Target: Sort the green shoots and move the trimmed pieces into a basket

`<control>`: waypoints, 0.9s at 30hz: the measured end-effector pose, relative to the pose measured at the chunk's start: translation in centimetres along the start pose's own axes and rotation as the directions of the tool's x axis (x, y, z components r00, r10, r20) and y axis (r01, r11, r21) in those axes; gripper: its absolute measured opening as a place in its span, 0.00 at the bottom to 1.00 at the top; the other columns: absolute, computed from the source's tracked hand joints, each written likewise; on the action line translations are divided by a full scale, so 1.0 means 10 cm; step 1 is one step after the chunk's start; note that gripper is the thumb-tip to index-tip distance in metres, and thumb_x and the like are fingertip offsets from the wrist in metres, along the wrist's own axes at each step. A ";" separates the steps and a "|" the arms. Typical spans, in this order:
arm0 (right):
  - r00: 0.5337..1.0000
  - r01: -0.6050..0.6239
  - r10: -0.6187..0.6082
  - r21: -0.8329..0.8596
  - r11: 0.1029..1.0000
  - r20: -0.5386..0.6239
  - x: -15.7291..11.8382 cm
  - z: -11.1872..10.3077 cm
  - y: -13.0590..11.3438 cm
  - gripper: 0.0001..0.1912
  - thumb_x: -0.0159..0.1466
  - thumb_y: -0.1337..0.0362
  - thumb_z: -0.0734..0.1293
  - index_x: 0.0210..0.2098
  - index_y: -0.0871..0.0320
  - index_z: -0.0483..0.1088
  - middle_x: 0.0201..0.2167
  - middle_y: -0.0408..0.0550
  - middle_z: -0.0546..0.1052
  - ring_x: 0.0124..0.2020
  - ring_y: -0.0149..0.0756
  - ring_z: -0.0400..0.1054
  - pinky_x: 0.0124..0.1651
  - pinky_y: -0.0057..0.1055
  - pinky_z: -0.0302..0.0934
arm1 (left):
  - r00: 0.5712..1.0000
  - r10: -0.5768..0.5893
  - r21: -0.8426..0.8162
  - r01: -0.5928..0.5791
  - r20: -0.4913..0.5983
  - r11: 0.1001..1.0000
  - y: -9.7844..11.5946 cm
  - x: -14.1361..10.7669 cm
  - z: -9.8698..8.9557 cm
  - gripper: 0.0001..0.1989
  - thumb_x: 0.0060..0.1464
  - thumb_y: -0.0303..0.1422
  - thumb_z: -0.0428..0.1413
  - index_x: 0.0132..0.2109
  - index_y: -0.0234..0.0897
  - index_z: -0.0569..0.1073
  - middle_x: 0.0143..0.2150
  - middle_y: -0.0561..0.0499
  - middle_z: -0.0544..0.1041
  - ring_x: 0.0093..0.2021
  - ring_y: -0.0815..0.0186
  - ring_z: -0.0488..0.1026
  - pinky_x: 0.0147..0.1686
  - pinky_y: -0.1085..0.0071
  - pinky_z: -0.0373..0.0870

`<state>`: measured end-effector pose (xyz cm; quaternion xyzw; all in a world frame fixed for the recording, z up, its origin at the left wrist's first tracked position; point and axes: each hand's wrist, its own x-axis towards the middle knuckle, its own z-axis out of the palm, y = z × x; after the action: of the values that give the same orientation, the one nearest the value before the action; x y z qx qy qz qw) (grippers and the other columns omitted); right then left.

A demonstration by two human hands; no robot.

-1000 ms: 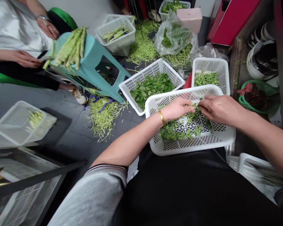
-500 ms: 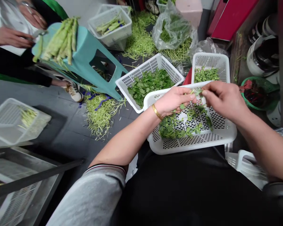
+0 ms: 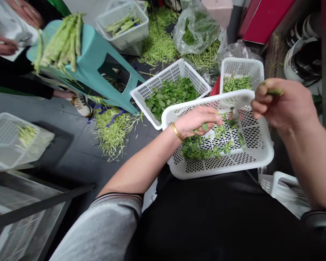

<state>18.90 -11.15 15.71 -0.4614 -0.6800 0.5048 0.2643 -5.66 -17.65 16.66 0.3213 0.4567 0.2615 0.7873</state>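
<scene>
Closest in, a white perforated basket (image 3: pixel 256 159) rested on the person's lap, with leafy green sprigs (image 3: pixel 203 146) scattered over its floor. Over those sprigs the left hand (image 3: pixel 197 121) lay curled, its fingers pinched shut on a small leafy sprig (image 3: pixel 205 126) just above the pile. Off to that hand's right, the right hand (image 3: pixel 284 103) was raised above the basket's far right corner, its fingers closed around a thin green stem (image 3: pixel 273 92) that poked out at the top of the fist. Just beyond the left hand stood a second white basket (image 3: pixel 152 96) filled with picked green leaves (image 3: pixel 170 96), and beyond the right hand a third basket (image 3: pixel 243 67) held cut green stems (image 3: pixel 236 83). Farther out to the left hand's left, a teal plastic stool (image 3: pixel 103 61) carried a bundle of long pale-green stalks (image 3: pixel 61 45), with green trimmings (image 3: pixel 112 130) heaped on the floor beneath. At the far left edge another person's hands (image 3: pixel 2 45) worked beside the stalks.
</scene>
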 end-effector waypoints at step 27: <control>0.918 0.213 0.089 -0.671 0.710 0.386 0.07 0.27 -0.14 0.08 0.67 0.62 0.69 0.34 0.55 0.79 0.30 0.47 0.80 0.31 0.38 0.70 0.38 0.37 0.58 | 0.979 0.081 0.027 -0.077 -0.185 0.997 -0.04 0.09 0.01 0.19 0.66 0.39 0.70 0.33 0.33 0.74 0.20 0.60 0.66 0.15 0.81 0.59 0.17 0.81 0.46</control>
<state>15.87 -11.77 15.97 -0.3930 -0.8740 0.2808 -0.0542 -5.10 -17.25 15.92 0.3213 0.5176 0.3167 0.7270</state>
